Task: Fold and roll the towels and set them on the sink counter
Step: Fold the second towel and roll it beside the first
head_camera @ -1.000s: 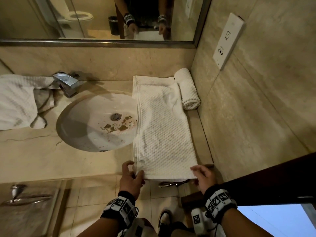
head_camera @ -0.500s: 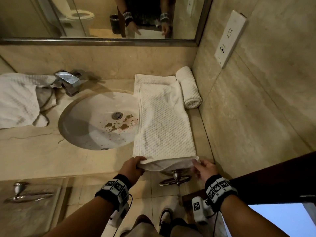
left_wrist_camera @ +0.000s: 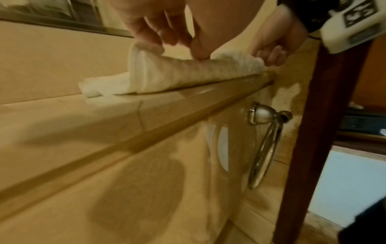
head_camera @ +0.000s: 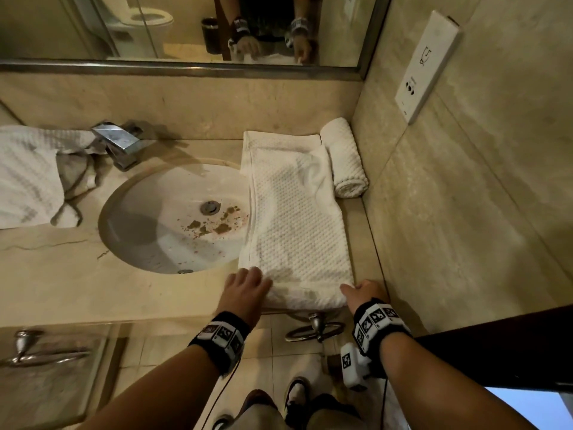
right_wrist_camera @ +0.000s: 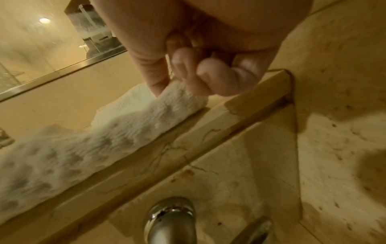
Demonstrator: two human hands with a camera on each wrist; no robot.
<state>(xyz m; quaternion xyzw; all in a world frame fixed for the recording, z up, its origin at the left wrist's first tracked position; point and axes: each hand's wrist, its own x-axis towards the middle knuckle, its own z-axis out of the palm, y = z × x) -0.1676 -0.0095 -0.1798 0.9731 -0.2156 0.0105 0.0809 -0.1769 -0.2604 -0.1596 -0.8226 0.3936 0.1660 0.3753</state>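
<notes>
A folded white waffle towel (head_camera: 294,218) lies lengthwise on the sink counter (head_camera: 62,283), right of the basin. Its near end is turned over into a low roll (left_wrist_camera: 188,72) at the counter's front edge. My left hand (head_camera: 251,282) grips the roll's left end, fingers curled over it, as the left wrist view shows (left_wrist_camera: 179,46). My right hand (head_camera: 353,290) pinches the roll's right end between thumb and curled fingers (right_wrist_camera: 173,89). A finished rolled towel (head_camera: 345,159) lies against the right wall. A loose crumpled towel (head_camera: 28,175) sits on the counter at far left.
The basin (head_camera: 148,243), with brown specks near its drain, lies left of the towel, and the chrome faucet (head_camera: 119,141) stands behind it. A chrome towel ring (head_camera: 313,330) hangs under the counter's front edge. The tiled wall (head_camera: 449,212) bounds the counter on the right, and a mirror runs along the back.
The towel's near end has gone from lying flat over the counter's edge to being lifted and turned over away from me. Both hands moved forward with it.
</notes>
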